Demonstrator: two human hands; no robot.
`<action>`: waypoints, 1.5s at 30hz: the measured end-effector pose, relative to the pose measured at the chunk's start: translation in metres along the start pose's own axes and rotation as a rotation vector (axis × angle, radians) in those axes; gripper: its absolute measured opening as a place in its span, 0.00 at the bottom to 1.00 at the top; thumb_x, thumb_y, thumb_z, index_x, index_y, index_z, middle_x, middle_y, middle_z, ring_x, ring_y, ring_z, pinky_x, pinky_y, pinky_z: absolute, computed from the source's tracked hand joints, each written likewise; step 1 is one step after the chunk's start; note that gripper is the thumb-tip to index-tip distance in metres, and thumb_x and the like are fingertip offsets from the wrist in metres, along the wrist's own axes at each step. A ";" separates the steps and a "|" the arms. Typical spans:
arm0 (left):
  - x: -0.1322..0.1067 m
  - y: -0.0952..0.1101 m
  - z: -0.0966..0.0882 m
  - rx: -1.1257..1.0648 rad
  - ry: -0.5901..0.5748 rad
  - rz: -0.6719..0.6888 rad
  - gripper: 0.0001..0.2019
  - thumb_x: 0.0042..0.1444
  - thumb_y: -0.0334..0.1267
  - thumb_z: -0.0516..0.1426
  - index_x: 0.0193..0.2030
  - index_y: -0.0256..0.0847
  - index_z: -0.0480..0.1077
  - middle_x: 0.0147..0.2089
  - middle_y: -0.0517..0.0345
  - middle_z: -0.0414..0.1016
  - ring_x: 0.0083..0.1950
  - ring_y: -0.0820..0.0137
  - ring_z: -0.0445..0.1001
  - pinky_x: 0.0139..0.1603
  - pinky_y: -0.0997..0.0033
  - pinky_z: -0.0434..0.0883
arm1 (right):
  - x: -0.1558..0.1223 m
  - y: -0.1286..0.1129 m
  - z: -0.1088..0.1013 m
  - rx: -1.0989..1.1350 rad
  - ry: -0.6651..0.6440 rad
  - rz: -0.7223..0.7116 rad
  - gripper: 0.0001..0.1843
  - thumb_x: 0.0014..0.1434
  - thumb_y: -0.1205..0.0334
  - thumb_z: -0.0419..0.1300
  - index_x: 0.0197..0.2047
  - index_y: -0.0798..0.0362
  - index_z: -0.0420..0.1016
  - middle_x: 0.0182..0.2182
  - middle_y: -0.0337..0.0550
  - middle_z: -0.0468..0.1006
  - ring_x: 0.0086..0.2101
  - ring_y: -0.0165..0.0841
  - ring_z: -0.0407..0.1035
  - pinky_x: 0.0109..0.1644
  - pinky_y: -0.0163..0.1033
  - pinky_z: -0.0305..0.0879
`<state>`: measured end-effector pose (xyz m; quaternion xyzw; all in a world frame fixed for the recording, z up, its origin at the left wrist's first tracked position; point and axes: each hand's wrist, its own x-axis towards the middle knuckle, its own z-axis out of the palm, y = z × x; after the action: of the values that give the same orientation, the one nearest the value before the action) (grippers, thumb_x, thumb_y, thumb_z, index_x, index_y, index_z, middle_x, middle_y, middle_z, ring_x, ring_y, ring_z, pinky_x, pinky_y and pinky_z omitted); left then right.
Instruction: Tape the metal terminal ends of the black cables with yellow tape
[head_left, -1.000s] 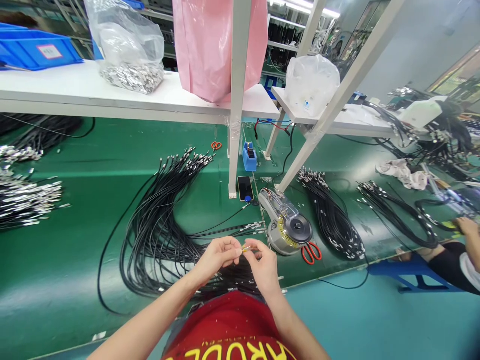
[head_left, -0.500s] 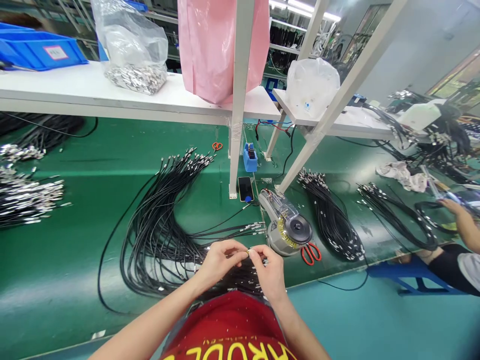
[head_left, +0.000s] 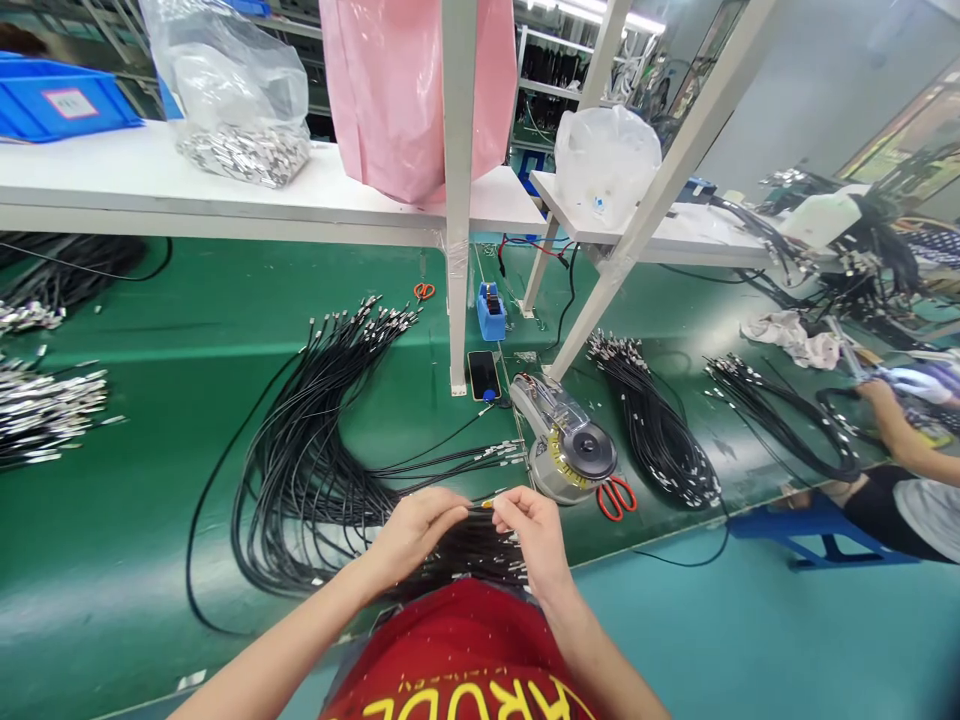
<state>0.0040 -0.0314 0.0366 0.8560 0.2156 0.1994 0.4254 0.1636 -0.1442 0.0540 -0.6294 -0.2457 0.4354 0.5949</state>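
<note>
On the green table (head_left: pixel 142 570) sprawls a bundle of black cables (head_left: pixel 319 425), above which the fingers of the left hand (head_left: pixel 418 528) pinch a thin cable (head_left: pixel 475 505) and those of the right hand (head_left: pixel 537 525) a tiny yellow piece (head_left: pixel 487 504) (it shows between them).

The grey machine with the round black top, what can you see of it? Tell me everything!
The grey machine stands on the green table. It looks like plastic, with a rounded front, a black disc on top, yellow ridges beside that, and something clear over its narrower back. Red-handled scissors lie beside it; whether they touch is unclear.
</note>
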 end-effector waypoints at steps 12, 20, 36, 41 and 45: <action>0.017 0.015 0.008 -0.591 -0.235 -0.353 0.23 0.60 0.54 0.55 0.29 0.33 0.75 0.20 0.63 0.62 0.24 0.76 0.52 0.25 0.75 0.49 | -0.008 -0.003 -0.006 -0.121 -0.113 -0.074 0.09 0.58 0.60 0.63 0.29 0.56 0.78 0.25 0.41 0.78 0.27 0.31 0.68 0.33 0.35 0.65; 0.020 0.011 0.005 -0.741 -0.341 -0.362 0.28 0.63 0.57 0.49 0.36 0.31 0.76 0.26 0.54 0.73 0.25 0.74 0.63 0.28 0.75 0.61 | -0.006 0.002 -0.005 -0.055 -0.082 -0.007 0.10 0.55 0.58 0.64 0.27 0.55 0.78 0.23 0.40 0.78 0.24 0.29 0.67 0.31 0.34 0.64; 0.060 -0.090 0.100 0.093 -0.197 -0.342 0.04 0.56 0.34 0.57 0.36 0.41 0.74 0.45 0.50 0.75 0.52 0.59 0.71 0.55 0.63 0.65 | -0.003 0.088 -0.094 -0.673 0.259 0.027 0.08 0.52 0.58 0.59 0.28 0.47 0.79 0.22 0.38 0.78 0.25 0.36 0.69 0.32 0.37 0.59; 0.060 -0.093 0.106 0.003 -0.243 -0.331 0.08 0.63 0.32 0.49 0.40 0.37 0.70 0.36 0.53 0.76 0.37 0.67 0.75 0.41 0.69 0.70 | 0.001 0.080 -0.108 -0.546 0.293 -0.002 0.11 0.53 0.54 0.60 0.30 0.51 0.79 0.23 0.40 0.80 0.25 0.37 0.71 0.32 0.38 0.64; 0.048 -0.088 0.095 -0.088 -0.300 -0.241 0.13 0.65 0.36 0.47 0.48 0.36 0.71 0.37 0.54 0.78 0.35 0.70 0.75 0.40 0.71 0.71 | 0.006 0.080 -0.121 -0.433 0.403 -0.010 0.15 0.51 0.50 0.62 0.30 0.54 0.79 0.22 0.42 0.79 0.23 0.37 0.72 0.31 0.39 0.66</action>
<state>0.0757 -0.0188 -0.0810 0.8248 0.2417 0.0263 0.5105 0.2517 -0.2178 -0.0353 -0.8142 -0.2131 0.2362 0.4856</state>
